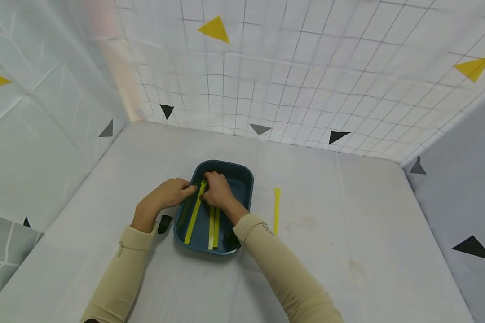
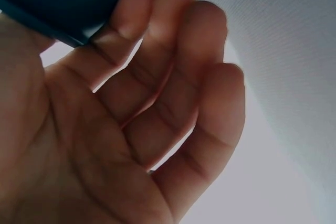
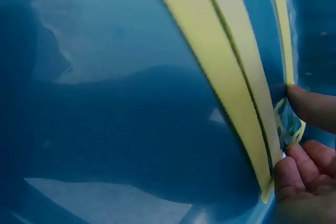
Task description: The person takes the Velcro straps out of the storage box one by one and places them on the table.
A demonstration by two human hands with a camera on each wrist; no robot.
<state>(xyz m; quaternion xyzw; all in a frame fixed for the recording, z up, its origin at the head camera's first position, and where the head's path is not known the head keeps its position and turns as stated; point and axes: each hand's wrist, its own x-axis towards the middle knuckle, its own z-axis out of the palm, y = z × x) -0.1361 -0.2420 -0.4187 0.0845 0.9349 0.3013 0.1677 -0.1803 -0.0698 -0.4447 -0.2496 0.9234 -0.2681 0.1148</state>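
Note:
A dark blue plastic tray (image 1: 200,229) with rounded corners lies on the table. At its left rim my left hand (image 1: 167,195) grips the wall, thumb over the edge; in the left wrist view the curled fingers (image 2: 202,40) reach along the outside. My right hand (image 1: 219,193) is inside the tray near its far end. Its thumb and fingers pinch the looped head of a yellow strap (image 3: 283,35), which slants along the left side. Two more yellow straps (image 3: 210,66) lie side by side in the tray, their far ends partly hidden under the right hand.
Another yellow strap (image 1: 276,211) with a looped head lies on the white-covered table (image 1: 372,224), right of the tray; the right sleeve is close to its near end. Behind the table hangs a white gridded sheet (image 1: 307,80) with yellow and black triangles.

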